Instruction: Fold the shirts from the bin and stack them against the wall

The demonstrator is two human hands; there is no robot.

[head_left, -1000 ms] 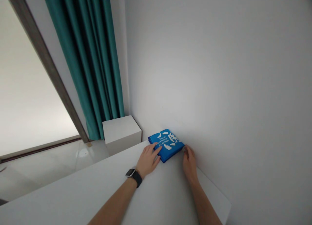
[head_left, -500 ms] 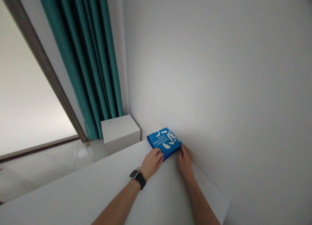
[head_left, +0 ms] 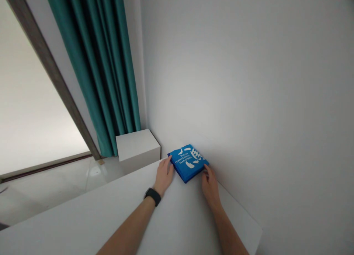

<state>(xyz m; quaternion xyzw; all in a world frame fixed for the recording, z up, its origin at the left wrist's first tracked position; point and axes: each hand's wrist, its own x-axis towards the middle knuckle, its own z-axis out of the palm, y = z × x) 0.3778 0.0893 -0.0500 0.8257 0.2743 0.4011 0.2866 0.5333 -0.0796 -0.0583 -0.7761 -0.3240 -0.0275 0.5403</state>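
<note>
A folded blue cloth (head_left: 184,169) with white print, including the words "International Marathon", lies flat on a white tabletop (head_left: 174,214) against the wall. Beside its left edge is my left hand (head_left: 163,175), fingers extended and apart, the fingertips touching the cloth near its far left corner. A black-banded watch (head_left: 152,196) is on my left wrist. My right hand (head_left: 210,183) touches the right front edge with bent fingers; the thumb stands a little apart from the index finger. Neither hand lifts the cloth.
Behind the table's far left edge stands a white box-shaped unit (head_left: 138,144). A teal curtain (head_left: 110,81) hangs behind it, next to a dark-framed opening (head_left: 55,74). The plain wall (head_left: 235,81) runs along the table's right side.
My left hand has moved from the cloth's front corner to its far left edge, and its fingers have straightened. My right hand stays at the right edge, with its thumb slightly more apart.
</note>
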